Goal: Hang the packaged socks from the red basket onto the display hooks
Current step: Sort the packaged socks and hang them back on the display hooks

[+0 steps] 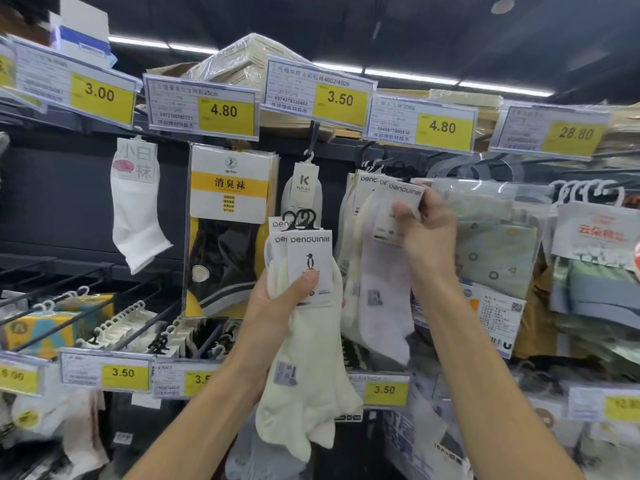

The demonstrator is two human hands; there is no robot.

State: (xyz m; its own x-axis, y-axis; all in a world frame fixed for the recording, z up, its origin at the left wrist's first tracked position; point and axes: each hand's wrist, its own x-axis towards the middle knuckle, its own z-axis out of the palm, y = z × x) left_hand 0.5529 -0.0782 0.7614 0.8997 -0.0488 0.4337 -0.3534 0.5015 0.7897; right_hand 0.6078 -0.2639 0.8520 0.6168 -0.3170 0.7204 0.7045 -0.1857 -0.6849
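At the rack, your right fingers pinched the lilac pair by the hook, left fingers clamped the spares; its hanger likely needed levelling first.

Cream on knit ankle socks, black penguin print on white paper card; pale lilac on hanging knit sock; yellow on plastic price tags.

The 4.80 price tag overhangs the hung penguin socks, and clear bagged packs press in to their right. Left of them a narrow dark gap reaches the KUN AO sock, blocked lower down by the sock bundle in the left hand.
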